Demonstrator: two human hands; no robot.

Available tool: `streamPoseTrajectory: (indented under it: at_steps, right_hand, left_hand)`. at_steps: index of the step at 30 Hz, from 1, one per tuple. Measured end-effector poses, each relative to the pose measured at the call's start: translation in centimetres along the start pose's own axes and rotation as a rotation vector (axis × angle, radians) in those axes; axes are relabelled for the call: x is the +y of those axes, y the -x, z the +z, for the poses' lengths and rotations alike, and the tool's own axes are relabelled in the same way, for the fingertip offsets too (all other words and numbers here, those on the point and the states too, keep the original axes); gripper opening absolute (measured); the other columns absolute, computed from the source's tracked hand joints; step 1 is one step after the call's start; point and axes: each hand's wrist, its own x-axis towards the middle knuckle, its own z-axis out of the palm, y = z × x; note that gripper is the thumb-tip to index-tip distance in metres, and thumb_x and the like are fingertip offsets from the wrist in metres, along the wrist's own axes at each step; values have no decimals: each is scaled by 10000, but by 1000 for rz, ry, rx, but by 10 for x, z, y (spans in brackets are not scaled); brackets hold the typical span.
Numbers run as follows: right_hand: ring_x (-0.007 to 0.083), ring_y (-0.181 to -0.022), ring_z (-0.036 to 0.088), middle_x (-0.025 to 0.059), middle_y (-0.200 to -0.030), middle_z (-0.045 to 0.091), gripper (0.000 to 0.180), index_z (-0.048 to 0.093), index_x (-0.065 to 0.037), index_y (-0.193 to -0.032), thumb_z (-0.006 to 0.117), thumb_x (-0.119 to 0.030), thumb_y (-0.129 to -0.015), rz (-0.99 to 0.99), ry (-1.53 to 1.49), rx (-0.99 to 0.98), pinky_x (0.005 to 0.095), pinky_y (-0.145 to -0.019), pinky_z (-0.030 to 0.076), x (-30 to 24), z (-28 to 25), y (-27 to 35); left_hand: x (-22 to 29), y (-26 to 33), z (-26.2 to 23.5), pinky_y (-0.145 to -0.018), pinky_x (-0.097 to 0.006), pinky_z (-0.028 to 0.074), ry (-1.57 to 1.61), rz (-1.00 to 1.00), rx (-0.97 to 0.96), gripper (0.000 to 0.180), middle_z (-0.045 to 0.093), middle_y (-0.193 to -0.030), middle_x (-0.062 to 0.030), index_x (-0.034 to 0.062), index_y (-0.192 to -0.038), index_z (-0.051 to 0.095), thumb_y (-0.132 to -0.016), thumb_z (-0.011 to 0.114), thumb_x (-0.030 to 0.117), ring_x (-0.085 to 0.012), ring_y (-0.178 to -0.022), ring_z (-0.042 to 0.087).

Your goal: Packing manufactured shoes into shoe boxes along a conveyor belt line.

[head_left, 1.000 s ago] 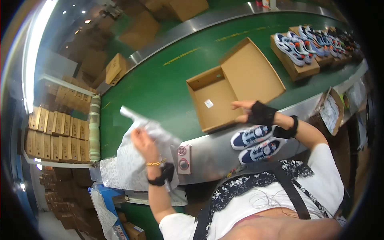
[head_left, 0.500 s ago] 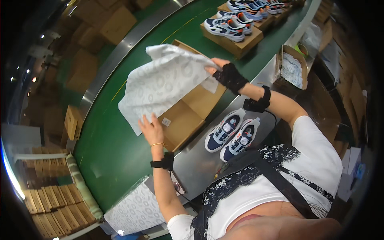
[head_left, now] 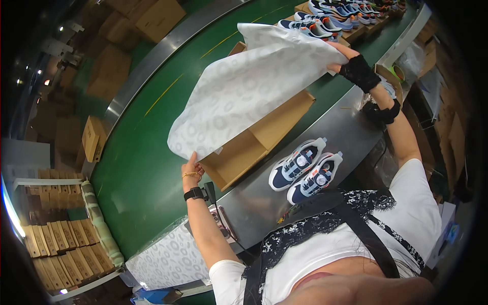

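A sheet of white patterned tissue paper (head_left: 249, 86) is stretched between my hands above an open brown cardboard shoe box (head_left: 244, 157). My left hand (head_left: 192, 168), bare with a bracelet, pinches the paper's near left corner by the box's left end. At the far right, my right hand (head_left: 351, 66), in a black fingerless glove, grips the other corner. The paper hides the back of the box. On the metal ledge nearer to me sits a pair of white and navy sneakers (head_left: 305, 170) with orange touches, side by side.
The green conveyor belt (head_left: 137, 178) carries the box and, farther right, several sneakers on boxes (head_left: 330, 25). A stack of patterned tissue sheets (head_left: 168, 256) lies at the lower left. Flat boxes (head_left: 66, 239) fill a rack at left. A metal rail (head_left: 147, 66) borders the belt.
Both hands have drawn the paper wider. My right hand moved right and away, and my left hand has closed on the near corner. The paper now covers more of the box's length.
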Motion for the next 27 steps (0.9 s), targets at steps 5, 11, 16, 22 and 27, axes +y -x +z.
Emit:
streamPoseTrajectory:
  at_steps: [5,11,16,22,27]
  right_hand:
    - [211,-779,537,50,-866,539,332,513,-59,-1003,602,-102,-686,-204,472,273,304,-661,429,51,-2,-12]
    - [309,-850,484,130,-917,482,380,481,-44,-860,677,-244,-602,-8,429,425,375,-691,410,72,26,19]
    - [297,-842,519,130,-786,578,286,604,-70,-810,638,-277,-615,-29,185,-1188,366,-714,414,7,64,130]
    - [270,-736,559,107,-770,530,296,558,-71,-841,637,-237,-609,-170,390,-1098,340,-604,466,22,97,240]
    - [102,-460,497,23,-563,521,280,569,-85,-985,581,-225,-743,225,-416,-992,243,-448,402,-85,82,140]
  left_hand:
    - [-23,-2,-1,-512,-293,406,299,-3,-92,231,543,-752,-61,35,-914,488,-784,562,212,-147,-669,498]
    - [-76,43,3,-715,-499,382,456,-12,-73,273,517,-959,-91,36,-998,460,-775,550,165,-259,-884,477]
    - [-106,71,11,-728,-558,370,422,54,-23,280,509,-989,-99,38,-1030,435,-783,532,129,-264,-918,478]
    - [-115,85,59,-681,-518,464,480,140,-232,269,499,-1013,-129,18,-1058,419,-800,486,57,-290,-903,519]
    - [-143,82,56,-655,-470,505,452,264,-145,316,477,-1043,-150,-6,-1087,394,-794,491,64,-275,-887,525]
